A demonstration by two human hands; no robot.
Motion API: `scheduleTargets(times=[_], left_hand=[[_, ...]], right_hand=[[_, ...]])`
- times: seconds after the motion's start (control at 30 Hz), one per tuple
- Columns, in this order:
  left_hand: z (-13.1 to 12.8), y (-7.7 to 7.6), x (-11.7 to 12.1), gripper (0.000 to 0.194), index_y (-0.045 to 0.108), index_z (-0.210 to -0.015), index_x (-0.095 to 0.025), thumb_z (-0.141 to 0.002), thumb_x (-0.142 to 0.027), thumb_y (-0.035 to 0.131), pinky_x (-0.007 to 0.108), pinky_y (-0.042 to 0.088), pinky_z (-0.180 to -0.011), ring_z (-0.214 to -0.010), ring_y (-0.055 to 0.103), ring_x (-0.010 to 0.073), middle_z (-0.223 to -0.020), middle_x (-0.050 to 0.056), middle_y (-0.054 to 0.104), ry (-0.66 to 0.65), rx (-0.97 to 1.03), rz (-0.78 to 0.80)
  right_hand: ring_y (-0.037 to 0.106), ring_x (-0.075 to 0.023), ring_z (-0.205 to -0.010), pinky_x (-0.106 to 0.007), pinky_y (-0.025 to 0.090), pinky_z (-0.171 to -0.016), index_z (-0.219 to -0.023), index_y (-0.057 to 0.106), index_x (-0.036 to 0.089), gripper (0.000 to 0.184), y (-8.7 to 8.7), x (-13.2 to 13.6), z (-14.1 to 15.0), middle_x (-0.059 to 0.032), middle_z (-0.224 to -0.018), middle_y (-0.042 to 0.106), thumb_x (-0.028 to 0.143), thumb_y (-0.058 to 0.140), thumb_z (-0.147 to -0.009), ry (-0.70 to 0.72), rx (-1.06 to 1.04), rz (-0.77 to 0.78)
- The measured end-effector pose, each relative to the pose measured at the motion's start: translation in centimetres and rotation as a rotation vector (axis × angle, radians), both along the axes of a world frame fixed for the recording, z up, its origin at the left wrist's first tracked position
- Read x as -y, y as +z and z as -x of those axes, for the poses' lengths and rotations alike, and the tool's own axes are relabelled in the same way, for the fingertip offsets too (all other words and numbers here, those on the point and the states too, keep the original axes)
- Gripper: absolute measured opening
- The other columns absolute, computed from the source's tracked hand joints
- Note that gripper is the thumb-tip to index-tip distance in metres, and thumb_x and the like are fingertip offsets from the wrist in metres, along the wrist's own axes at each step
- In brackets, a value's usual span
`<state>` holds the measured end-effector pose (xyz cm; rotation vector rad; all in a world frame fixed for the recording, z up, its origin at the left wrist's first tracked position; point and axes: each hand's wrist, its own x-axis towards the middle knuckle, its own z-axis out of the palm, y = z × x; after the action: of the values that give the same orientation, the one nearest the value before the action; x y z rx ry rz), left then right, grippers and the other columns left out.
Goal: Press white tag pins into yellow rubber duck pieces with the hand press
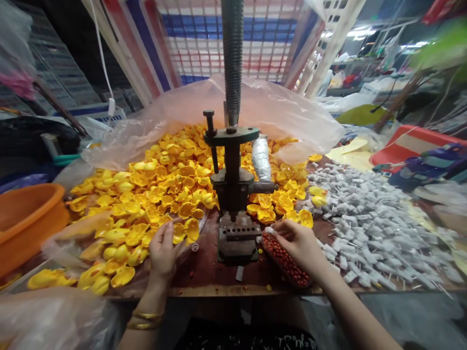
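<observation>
My left hand (pixel 162 250) is closed at the edge of the yellow heap, its fingers against an open yellow plastic shell (pixel 179 234). Another open half (pixel 191 230) sits right beside that shell. My right hand (pixel 301 245) reaches over a long narrow tray of small red beads (pixel 282 257), fingers bent together at its far end. A white covering shows at a fingertip there; whatever the fingers pinch is hidden. Between both hands stands a dark metal hand press (pixel 232 187) with a drilled block (pixel 239 236) at its base.
Yellow shells (pixel 156 184) pile up behind and left of the press. Small grey-white parts with thin pins (pixel 372 218) cover the right side. An orange tub (pixel 32 218) stands far left, a red basin (pixel 408 141) far right. A silver-wrapped handle (pixel 261 160) juts from the press.
</observation>
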<state>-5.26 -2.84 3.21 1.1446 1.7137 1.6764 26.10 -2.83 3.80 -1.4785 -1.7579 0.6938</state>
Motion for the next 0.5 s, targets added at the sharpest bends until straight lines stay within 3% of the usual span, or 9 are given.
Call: scheduleTargets(times=[0.1,0.2,0.33,0.5], left_hand=[[-4.2,0.7,1.5,0.04,0.069,-0.089,-0.016,-0.071,-0.052,0.064,0.032,0.053,-0.072,-0.089,0.064,0.0233,-0.093,0.006,0.071,-0.14,0.375,0.122],[-7.5,0.6,2.9,0.044,0.069,-0.089,-0.017,-0.064,-0.054,0.072,0.03,0.053,-0.064,-0.083,0.065,0.0231,-0.091,0.005,0.071,-0.218,0.564,0.186],[-9.0,-0.1,4.0,0.043,0.066,-0.093,-0.018,-0.069,-0.054,0.07,0.031,0.053,-0.071,-0.086,0.065,0.0225,-0.088,0.004,0.07,-0.28,0.553,0.16],[-8.8,-0.7,4.4,0.035,0.064,-0.097,-0.019,-0.08,-0.05,0.062,0.027,0.049,-0.079,-0.092,0.063,0.0201,-0.096,0.005,0.068,-0.382,0.33,0.119]], right_hand=[[0.062,-0.0165,-0.065,-0.026,0.046,-0.062,-0.076,0.06,0.019,0.01,0.5,0.3,3.2,-0.0025,-0.071,0.067,0.027,0.058,-0.082,0.059,-0.123,0.002],[0.062,-0.0168,-0.07,-0.025,0.047,-0.065,-0.085,0.062,0.018,0.009,0.2,0.9,6.0,-0.0036,-0.077,0.067,0.017,0.056,-0.079,0.057,-0.133,-0.032],[0.063,-0.0214,-0.088,-0.031,0.048,-0.079,-0.106,0.064,0.016,0.031,-0.4,1.7,7.7,-0.0096,-0.099,0.066,0.011,0.054,-0.077,0.021,0.047,-0.023],[0.061,-0.0191,-0.082,-0.028,0.047,-0.075,-0.086,0.065,0.018,0.015,-0.1,2.0,7.7,-0.0074,-0.092,0.062,0.012,0.057,-0.075,-0.036,0.077,-0.001]])
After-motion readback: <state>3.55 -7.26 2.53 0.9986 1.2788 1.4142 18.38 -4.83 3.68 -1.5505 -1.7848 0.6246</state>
